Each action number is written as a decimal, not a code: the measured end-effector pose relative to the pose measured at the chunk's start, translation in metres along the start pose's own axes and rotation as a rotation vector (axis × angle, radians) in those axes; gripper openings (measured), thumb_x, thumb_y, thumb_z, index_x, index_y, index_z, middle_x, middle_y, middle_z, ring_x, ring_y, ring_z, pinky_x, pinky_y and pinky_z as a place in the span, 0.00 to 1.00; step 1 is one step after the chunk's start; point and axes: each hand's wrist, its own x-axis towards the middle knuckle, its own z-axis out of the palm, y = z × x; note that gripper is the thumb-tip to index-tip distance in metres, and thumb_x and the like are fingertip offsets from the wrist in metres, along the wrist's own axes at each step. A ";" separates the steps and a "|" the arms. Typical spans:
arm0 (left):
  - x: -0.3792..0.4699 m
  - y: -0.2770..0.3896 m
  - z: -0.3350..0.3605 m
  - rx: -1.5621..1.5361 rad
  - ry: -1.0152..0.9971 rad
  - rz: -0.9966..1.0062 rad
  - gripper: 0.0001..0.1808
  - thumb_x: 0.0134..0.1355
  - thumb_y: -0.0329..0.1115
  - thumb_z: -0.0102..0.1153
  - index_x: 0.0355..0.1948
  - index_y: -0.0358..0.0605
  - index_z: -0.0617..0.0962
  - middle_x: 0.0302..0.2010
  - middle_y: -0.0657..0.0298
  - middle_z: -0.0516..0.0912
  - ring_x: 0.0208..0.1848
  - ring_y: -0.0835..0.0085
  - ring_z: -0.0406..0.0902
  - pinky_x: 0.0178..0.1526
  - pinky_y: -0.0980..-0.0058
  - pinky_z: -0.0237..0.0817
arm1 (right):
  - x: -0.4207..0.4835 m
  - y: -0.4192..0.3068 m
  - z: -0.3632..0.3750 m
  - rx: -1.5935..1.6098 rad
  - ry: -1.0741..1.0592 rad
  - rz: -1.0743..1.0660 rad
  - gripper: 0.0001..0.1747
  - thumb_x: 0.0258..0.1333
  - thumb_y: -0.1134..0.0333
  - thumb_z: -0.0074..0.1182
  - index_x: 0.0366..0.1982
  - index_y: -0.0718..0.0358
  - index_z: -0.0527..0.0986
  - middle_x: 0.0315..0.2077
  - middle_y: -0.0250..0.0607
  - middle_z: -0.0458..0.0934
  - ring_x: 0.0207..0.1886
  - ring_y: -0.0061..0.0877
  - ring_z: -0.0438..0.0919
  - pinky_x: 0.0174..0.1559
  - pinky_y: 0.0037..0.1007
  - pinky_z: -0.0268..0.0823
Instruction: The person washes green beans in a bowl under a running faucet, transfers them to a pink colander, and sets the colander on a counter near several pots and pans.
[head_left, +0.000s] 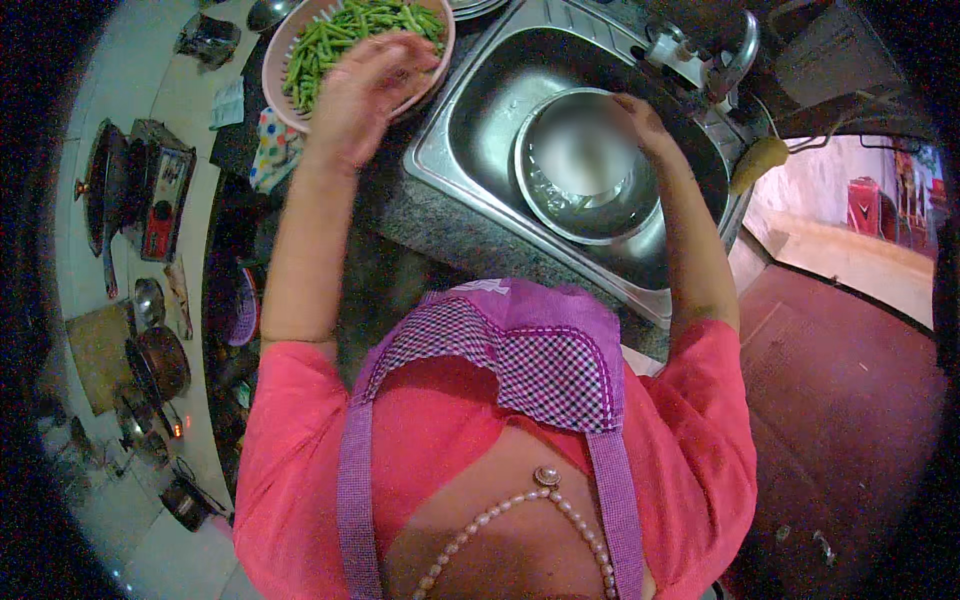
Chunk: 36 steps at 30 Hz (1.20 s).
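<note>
My left hand (382, 79) is over the right part of a pink plastic colander (276, 96) heaped with cut green beans (319, 56). That hand is motion-blurred, and its fingers overlap the beans, so whether it holds any cannot be told. A round metal bowl (529, 191) stands in the stainless steel sink (487, 90), with some water and green bits inside. My right hand (637, 116) is at the bowl's upper right rim; its fingers are partly hidden by a blurred patch over the bowl, and its grip is unclear.
The faucet (742, 60) rises behind the sink, near a yellow sponge-like item (757, 161). A dotted cloth (274, 150) lies below the colander on the granite counter (450, 217). Farther left are a dark lidded pan (109, 187), a stove-like appliance (161, 202) and a brown pot (161, 364).
</note>
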 end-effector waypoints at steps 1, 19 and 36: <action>0.000 -0.014 0.018 -0.007 -0.014 -0.111 0.11 0.56 0.31 0.47 0.40 0.37 0.73 0.39 0.57 0.76 0.40 0.70 0.75 0.43 0.73 0.67 | -0.005 0.030 -0.001 0.053 -0.082 -0.122 0.19 0.53 0.58 0.44 0.44 0.61 0.71 0.41 0.42 0.74 0.44 0.30 0.72 0.49 0.27 0.61; 0.038 -0.285 0.065 0.660 -0.292 -0.566 0.24 0.50 0.38 0.54 0.48 0.41 0.69 0.42 0.58 0.75 0.41 0.68 0.72 0.41 0.72 0.65 | -0.033 0.136 0.156 -0.215 0.096 -0.263 0.16 0.47 0.62 0.47 0.37 0.63 0.72 0.35 0.56 0.73 0.40 0.43 0.73 0.41 0.39 0.66; 0.009 -0.219 0.107 0.949 -0.687 -0.331 0.21 0.54 0.41 0.49 0.46 0.40 0.72 0.44 0.54 0.75 0.45 0.65 0.72 0.48 0.72 0.62 | -0.095 0.112 0.101 -0.259 -0.064 -0.183 0.14 0.47 0.69 0.43 0.38 0.63 0.72 0.34 0.50 0.75 0.38 0.40 0.75 0.41 0.36 0.66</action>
